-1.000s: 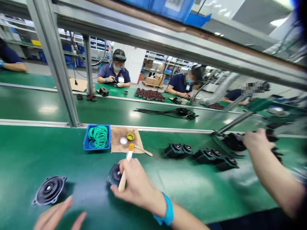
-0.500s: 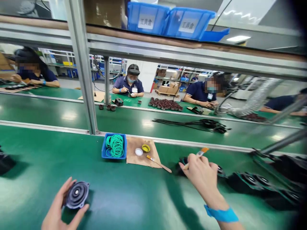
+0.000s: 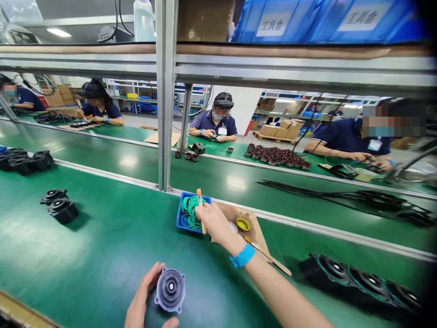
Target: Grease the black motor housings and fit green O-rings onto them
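My left hand [image 3: 141, 298] curls round the left side of a round black housing [image 3: 170, 290] with corner lugs and a stepped centre, steadying it above the green bench. In my right hand [image 3: 215, 223] a small paintbrush [image 3: 200, 196] is gripped, bristles pointing up. The fingertips of that hand reach into a blue bin [image 3: 180, 224] of thin green rings [image 3: 190, 210]; whether they pinch a ring is hidden. Just right of the hand, a yellow-rimmed pot [image 3: 243, 224] and a partly covered white lid [image 3: 233, 227] sit on brown cardboard [image 3: 261, 232].
A second brush [image 3: 269, 257] lies across the cardboard's edge. Black housings with green rings [image 3: 367, 282] stand in a row at right; more housings [image 3: 61, 207] are at left. A metal post [image 3: 165, 100] rises behind the bin. Co-workers sit across the belt.
My right hand has moved left from the housings at right to the ring bin, still with the brush. My left hand stays at its housing. The camera view has turned right-to-left.
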Action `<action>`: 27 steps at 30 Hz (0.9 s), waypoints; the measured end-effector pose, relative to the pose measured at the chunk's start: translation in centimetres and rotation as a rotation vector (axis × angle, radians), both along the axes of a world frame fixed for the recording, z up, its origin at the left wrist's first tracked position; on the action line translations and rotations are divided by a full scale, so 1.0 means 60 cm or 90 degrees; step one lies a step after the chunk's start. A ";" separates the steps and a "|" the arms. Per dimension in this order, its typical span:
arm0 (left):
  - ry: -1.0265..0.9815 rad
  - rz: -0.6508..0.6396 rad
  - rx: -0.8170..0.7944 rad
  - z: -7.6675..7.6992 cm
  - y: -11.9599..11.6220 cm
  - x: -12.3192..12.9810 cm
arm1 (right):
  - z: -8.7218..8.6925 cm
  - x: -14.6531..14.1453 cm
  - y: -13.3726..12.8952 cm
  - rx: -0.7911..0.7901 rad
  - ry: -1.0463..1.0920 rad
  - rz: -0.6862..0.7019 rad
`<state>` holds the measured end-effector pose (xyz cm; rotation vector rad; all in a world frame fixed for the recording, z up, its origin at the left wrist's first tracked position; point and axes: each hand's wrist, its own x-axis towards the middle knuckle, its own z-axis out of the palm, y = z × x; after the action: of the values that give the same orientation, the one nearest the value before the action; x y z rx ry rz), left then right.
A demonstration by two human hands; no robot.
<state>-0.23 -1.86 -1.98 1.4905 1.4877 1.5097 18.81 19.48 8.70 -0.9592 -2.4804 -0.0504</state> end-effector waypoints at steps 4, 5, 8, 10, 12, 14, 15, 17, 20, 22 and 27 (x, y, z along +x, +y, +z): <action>-0.052 -0.009 0.001 0.001 -0.004 0.006 | 0.016 0.018 -0.016 -0.021 0.039 -0.002; -0.053 -0.006 -0.004 0.002 -0.004 0.010 | 0.024 0.023 -0.029 -0.024 0.052 -0.007; -0.044 0.003 -0.025 0.005 -0.007 0.022 | 0.050 0.029 -0.083 -0.078 0.151 0.002; -0.023 0.007 -0.029 0.009 -0.009 0.027 | 0.062 0.022 -0.123 -0.182 0.235 0.049; 0.014 0.002 -0.012 0.015 -0.012 0.028 | 0.065 0.009 -0.157 -0.311 0.263 0.102; 0.070 -0.011 0.017 0.024 -0.014 0.024 | 0.060 -0.003 -0.179 -0.401 0.228 0.129; 0.103 -0.015 0.033 0.030 -0.014 0.021 | 0.055 -0.007 -0.186 -0.426 0.213 0.132; 0.171 -0.019 0.070 0.043 -0.015 0.015 | 0.046 -0.008 -0.192 -0.440 0.212 0.126; 0.265 -0.021 0.122 0.064 -0.014 0.011 | 0.034 0.007 -0.197 -0.401 0.237 0.128; 0.318 -0.016 0.149 0.074 -0.012 0.012 | 0.028 0.021 -0.203 -0.340 0.229 0.165; 0.381 0.004 0.193 0.087 -0.001 0.011 | 0.012 0.039 -0.218 -0.161 0.149 0.275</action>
<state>0.42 -1.95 3.27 2.2663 1.6224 1.4047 21.13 6.41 9.44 -0.4689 -2.4514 0.4971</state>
